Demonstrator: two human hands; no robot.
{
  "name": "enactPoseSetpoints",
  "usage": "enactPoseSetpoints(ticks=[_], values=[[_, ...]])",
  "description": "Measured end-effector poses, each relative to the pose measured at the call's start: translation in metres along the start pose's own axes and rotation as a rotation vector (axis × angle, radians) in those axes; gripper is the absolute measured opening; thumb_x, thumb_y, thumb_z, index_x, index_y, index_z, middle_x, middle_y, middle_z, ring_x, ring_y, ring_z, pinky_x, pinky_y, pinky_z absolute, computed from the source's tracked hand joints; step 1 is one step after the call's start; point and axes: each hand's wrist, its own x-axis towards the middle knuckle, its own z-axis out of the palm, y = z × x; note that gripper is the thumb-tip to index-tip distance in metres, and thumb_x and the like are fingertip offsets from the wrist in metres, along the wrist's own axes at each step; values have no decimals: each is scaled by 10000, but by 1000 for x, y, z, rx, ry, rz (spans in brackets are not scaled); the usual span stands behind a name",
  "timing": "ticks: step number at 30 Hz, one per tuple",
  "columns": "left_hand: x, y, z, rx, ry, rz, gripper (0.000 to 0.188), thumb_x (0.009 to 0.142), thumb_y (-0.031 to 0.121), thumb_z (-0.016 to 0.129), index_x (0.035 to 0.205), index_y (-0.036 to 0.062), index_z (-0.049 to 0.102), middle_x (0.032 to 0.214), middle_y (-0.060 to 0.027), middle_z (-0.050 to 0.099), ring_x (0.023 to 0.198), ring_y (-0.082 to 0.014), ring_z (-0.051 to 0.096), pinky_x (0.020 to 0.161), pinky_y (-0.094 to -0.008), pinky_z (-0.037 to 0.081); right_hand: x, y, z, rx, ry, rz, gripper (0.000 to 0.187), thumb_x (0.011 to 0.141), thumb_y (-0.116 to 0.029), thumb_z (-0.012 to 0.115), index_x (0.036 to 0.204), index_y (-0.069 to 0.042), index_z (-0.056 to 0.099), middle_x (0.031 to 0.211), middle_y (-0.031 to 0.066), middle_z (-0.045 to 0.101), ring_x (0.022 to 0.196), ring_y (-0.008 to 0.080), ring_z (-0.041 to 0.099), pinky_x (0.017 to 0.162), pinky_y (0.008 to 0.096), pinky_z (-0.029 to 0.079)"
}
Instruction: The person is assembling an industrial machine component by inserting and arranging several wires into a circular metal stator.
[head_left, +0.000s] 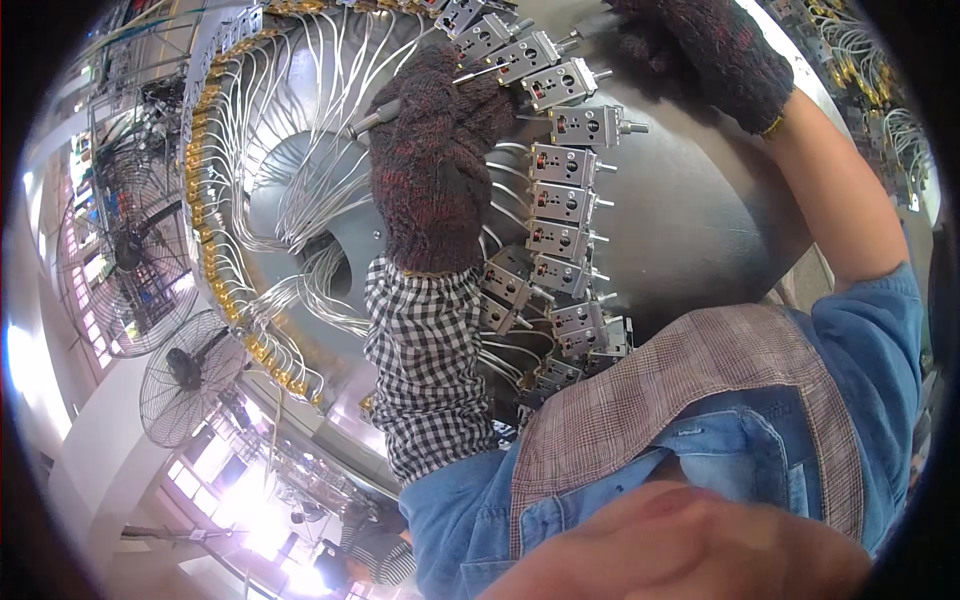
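Note:
My left hand (435,150), in a dark knitted glove, is closed around a slim screwdriver (374,119). Its grey handle sticks out to the left, and its thin shaft emerges on the other side toward a small metal box (487,38). More such silvery boxes, each with a threaded stem, curve down in a row past the glove; one (585,127) sits just right of it. My right hand (715,60), gloved alike, is at the top right over the shiny metal disc (690,210). Its fingers are dark and partly cut off by the upper edge, so their grip is unclear.
White wires (325,190) fan out from the disc's central hole to brass-coloured fittings (205,215) along the left rim. Two caged fans (185,370) stand beyond it. Another person (375,550) is at the lower left. More wired parts (880,90) lie at the far right.

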Motion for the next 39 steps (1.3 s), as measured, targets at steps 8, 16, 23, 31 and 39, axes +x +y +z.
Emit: enactPoseSetpoints(ticks=[8,16,23,31,39], values=[[-1,-2,-8,-332,-13,-119,423,900,243,515,1201,-32,400,1068,-223,550,994,-354,575,835,-430,528,-18,8,30,-464,441,-392,391,864,-156,569,1201,-1,444,954,141,629,709,195,643,622,323,544],[-16,4,1,-403,-21,-160,468,876,253,562,1187,-64,411,1082,-225,556,988,-334,587,836,-412,535,-40,23,20,-1438,531,-851,398,761,-96,665,1108,-1,494,964,114,634,793,223,640,665,320,543],[-14,0,1,-305,50,-166,390,875,228,559,1141,-43,469,1028,-181,576,932,-282,613,803,-376,544,-37,13,42,-2193,401,-996,388,634,-111,759,941,-43,530,945,112,622,812,258,635,626,322,534],[-14,0,8,-354,76,-159,412,859,212,589,1150,-44,450,1045,-188,562,906,-294,620,778,-389,557,-34,35,20,-1851,507,-973,406,669,-127,741,1010,-37,540,993,145,586,809,268,624,658,332,529],[-11,-1,6,-308,83,-159,370,883,224,555,1131,-35,464,995,-175,567,874,-267,623,754,-376,557,-45,17,20,-1867,410,-642,497,703,-73,702,1159,-43,508,967,147,599,780,272,623,687,348,525]])
